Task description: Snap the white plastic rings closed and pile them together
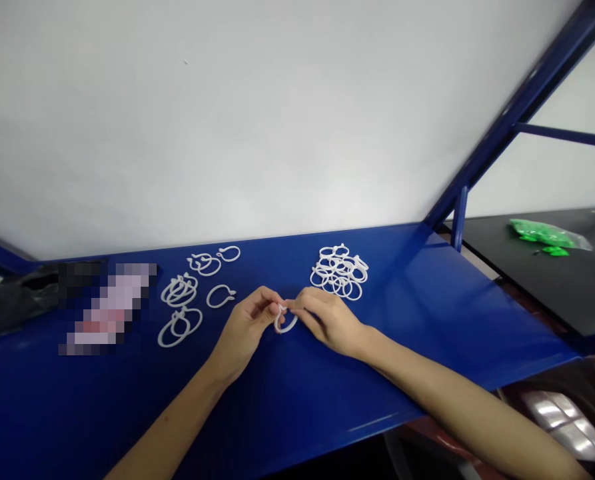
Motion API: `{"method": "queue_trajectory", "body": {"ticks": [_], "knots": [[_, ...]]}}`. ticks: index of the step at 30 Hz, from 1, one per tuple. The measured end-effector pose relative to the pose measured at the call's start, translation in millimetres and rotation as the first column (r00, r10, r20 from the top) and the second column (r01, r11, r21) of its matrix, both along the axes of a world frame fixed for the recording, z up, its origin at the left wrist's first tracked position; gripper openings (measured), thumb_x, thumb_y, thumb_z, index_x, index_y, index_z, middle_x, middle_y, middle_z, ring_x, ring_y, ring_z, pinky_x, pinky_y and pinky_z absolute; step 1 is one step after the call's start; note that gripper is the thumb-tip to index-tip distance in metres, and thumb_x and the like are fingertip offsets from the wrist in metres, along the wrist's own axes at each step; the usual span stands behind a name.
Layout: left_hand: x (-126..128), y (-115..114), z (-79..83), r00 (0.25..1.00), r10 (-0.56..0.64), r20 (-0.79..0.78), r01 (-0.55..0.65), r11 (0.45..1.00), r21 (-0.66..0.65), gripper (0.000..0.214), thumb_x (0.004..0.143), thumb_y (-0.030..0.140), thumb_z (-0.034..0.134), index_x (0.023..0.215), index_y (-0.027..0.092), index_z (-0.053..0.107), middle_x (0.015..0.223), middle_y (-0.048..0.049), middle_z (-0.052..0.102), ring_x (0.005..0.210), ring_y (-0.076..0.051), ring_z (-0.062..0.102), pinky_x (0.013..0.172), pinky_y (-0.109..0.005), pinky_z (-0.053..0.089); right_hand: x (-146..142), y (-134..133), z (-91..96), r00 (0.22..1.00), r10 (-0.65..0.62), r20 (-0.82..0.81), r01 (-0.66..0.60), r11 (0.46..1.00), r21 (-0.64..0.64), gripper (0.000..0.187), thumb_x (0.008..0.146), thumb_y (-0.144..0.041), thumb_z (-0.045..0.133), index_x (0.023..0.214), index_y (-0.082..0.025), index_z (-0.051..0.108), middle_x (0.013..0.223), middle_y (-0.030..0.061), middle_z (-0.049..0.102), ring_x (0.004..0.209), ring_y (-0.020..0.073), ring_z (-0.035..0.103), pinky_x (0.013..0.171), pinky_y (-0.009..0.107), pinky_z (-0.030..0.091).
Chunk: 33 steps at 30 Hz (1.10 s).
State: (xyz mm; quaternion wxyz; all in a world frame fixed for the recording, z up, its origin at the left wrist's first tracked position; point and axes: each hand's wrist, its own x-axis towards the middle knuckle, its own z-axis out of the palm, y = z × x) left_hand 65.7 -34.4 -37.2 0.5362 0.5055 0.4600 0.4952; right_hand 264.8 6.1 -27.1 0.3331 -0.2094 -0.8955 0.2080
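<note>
A white plastic curtain ring [286, 328] hangs between my two hands, just above the blue table. My left hand [253, 317] pinches the ring's left side near its ends. The fingers of my right hand [327, 317] are closed on its upper right side; the fingertips hide part of the ends. Left of my hands lies a single ring with a gap [220, 297]. Further left are loose groups of white rings [180, 290], some overlapping. Beyond my right hand is a heap of several white rings [340, 272].
The blue table [297, 413] meets a pale wall [297, 120] at the back. At the left lie a blurred-out flat item [110, 307] and a black bag [12, 300]. A blue metal frame [477, 157] rises at the right, beside a black table [522, 280] with a bag of green pieces [547, 233].
</note>
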Motion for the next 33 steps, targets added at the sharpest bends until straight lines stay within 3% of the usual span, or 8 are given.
{"method": "queue_trajectory", "body": {"ticks": [11, 17, 19, 20, 23, 26, 29, 33], "knots": [[-4, 7, -4.9, 0.999, 0.023, -0.025, -0.022, 0.999, 0.031, 0.028, 0.085, 0.047, 0.069, 0.081, 0.02, 0.062, 0.072, 0.0022, 0.058, 0.067, -0.012, 0.052, 0.068, -0.026, 0.042, -2, -2, 0.4, 0.999, -0.027, 0.026, 0.024, 0.994, 0.106, 0.027, 0.106, -0.024, 0.037, 0.107, -0.016, 0.062, 0.089, 0.0078, 0.063, 0.08, 0.0169, 0.058, 0.073, 0.029, 0.052], [-7, 10, 9.1, 0.947, 0.123, -0.297, -0.108, 0.992, 0.067, 0.035, 0.087, 0.053, 0.062, 0.105, 0.023, 0.068, 0.087, -0.0015, 0.068, 0.072, -0.016, 0.059, 0.073, -0.031, 0.049, -3, 6, -2.3, 0.988, -0.146, 0.044, 0.141, 0.985, 0.096, 0.024, 0.104, -0.024, 0.042, 0.115, -0.019, 0.063, 0.094, 0.0071, 0.066, 0.083, 0.0173, 0.062, 0.076, 0.03, 0.054], [-17, 13, 10.6, 0.827, 0.223, -0.517, -0.156, 0.973, 0.17, 0.035, 0.089, 0.052, 0.057, 0.109, 0.025, 0.068, 0.096, -0.004, 0.07, 0.08, -0.02, 0.062, 0.078, -0.035, 0.05, 2, 14, -1.8, 0.971, -0.235, 0.048, 0.229, 0.968, 0.106, 0.024, 0.104, -0.024, 0.045, 0.115, -0.02, 0.065, 0.095, 0.0069, 0.066, 0.085, 0.0174, 0.063, 0.078, 0.03, 0.053], [-24, 15, 10.0, 0.716, 0.298, -0.632, -0.174, 0.952, 0.252, 0.034, 0.091, 0.049, 0.054, 0.109, 0.024, 0.068, 0.098, -0.0054, 0.071, 0.085, -0.022, 0.063, 0.082, -0.037, 0.05, 5, 19, -1.1, 0.954, -0.294, 0.052, 0.286, 0.951, 0.117, 0.024, 0.103, -0.024, 0.046, 0.114, -0.02, 0.066, 0.095, 0.0067, 0.066, 0.084, 0.0175, 0.064, 0.077, 0.03, 0.053], [-46, 19, 4.6, 0.263, 0.482, -0.836, -0.101, 0.875, 0.473, 0.036, 0.093, 0.041, 0.046, 0.112, 0.019, 0.068, 0.106, -0.0128, 0.07, 0.107, -0.033, 0.058, 0.096, -0.047, 0.044, 20, 37, 2.3, 0.856, -0.513, 0.063, 0.499, 0.852, 0.155, 0.023, 0.102, -0.025, 0.048, 0.112, -0.022, 0.069, 0.093, 0.0066, 0.066, 0.085, 0.0189, 0.064, 0.074, 0.029, 0.051], [-60, 20, -1.2, -0.069, 0.428, -0.901, -0.075, 0.899, 0.432, 0.043, 0.093, 0.042, 0.043, 0.118, 0.015, 0.067, 0.111, -0.0179, 0.069, 0.108, -0.038, 0.056, 0.091, -0.051, 0.043, 37, 55, 5.9, 0.713, -0.698, 0.075, 0.682, 0.714, 0.16, 0.023, 0.1, -0.025, 0.049, 0.113, -0.021, 0.067, 0.095, 0.0069, 0.068, 0.089, 0.0208, 0.063, 0.075, 0.03, 0.049], [-62, 19, -3.8, -0.139, 0.359, -0.923, -0.049, 0.928, 0.369, 0.042, 0.095, 0.039, 0.04, 0.116, 0.016, 0.067, 0.108, -0.017, 0.07, 0.106, -0.037, 0.057, 0.089, -0.049, 0.043, 52, 68, 7.9, 0.575, -0.809, 0.121, 0.791, 0.588, 0.168, 0.02, 0.098, -0.025, 0.051, 0.109, -0.019, 0.066, 0.093, 0.0072, 0.07, 0.09, 0.0228, 0.062, 0.072, 0.031, 0.048], [-60, 18, -4.6, -0.061, 0.363, -0.93, 0.001, 0.932, 0.364, 0.041, 0.096, 0.03, 0.034, 0.116, 0.016, 0.068, 0.108, -0.0157, 0.071, 0.104, -0.036, 0.058, 0.087, -0.049, 0.042, 65, 75, 7.1, 0.453, -0.867, 0.208, 0.845, 0.492, 0.209, 0.02, 0.096, -0.025, 0.052, 0.105, -0.02, 0.07, 0.096, 0.0106, 0.07, 0.091, 0.026, 0.061, 0.07, 0.032, 0.046]]}}
